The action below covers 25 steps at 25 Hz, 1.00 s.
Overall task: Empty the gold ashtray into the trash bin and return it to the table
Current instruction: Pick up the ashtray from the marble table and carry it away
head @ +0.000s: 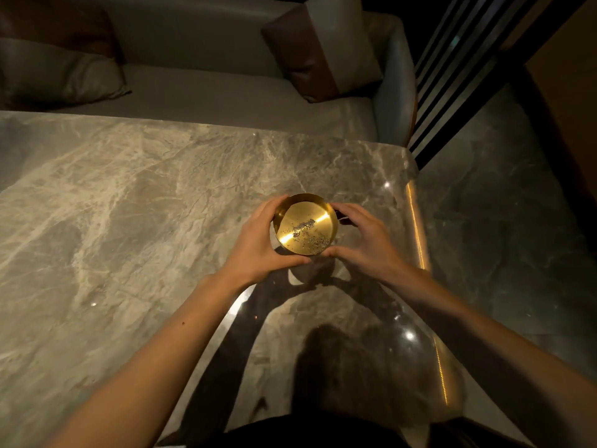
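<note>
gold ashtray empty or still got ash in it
Not empty: grey ash flecks lie across the floor of the round gold metal ashtray, held mouth-up.

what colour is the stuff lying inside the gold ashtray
Grey: specks of ash scattered across the floor of the gold ashtray, shown in the head view.

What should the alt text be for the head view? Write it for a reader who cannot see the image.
Two bare hands, left hand and right hand, hold a round gold ashtray by its sides above a grey marble table, with specks of grey ash inside. A sofa with cushions sits beyond the table, in dim light.
</note>
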{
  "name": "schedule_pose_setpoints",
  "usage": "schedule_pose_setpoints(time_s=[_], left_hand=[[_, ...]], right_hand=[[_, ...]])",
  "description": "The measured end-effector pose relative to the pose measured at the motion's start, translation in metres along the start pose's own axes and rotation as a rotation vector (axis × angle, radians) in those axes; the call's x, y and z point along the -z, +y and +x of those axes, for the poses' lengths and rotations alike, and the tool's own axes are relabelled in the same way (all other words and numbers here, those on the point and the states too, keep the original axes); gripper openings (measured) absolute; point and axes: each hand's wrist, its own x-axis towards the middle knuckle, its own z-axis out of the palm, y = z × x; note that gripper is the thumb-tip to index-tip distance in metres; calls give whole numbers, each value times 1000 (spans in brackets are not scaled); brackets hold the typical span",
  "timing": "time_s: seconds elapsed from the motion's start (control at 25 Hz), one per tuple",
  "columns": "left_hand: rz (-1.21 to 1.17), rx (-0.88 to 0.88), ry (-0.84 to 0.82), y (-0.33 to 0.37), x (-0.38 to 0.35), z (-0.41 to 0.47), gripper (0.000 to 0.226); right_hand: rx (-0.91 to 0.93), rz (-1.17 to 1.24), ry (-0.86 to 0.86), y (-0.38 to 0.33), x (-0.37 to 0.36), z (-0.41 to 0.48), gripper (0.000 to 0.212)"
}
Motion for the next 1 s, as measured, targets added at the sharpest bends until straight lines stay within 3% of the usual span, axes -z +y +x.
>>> schedule_pose_setpoints(time_s=[0.24,0.48,0.68,1.0], left_hand=[[67,51,73,52,-112,17,94],[110,77,34,95,-178,32,104],[132,108,-27,95,-198,38,115],[91,37,-148,81,-204,52,108]], right_hand=[[57,-12,-74,80,83,-39,87],[37,3,-83,119,145,-78,86],[-17,-12,-78,134,153,-89,87],[-164,-26,-40,138,150,-103,88]])
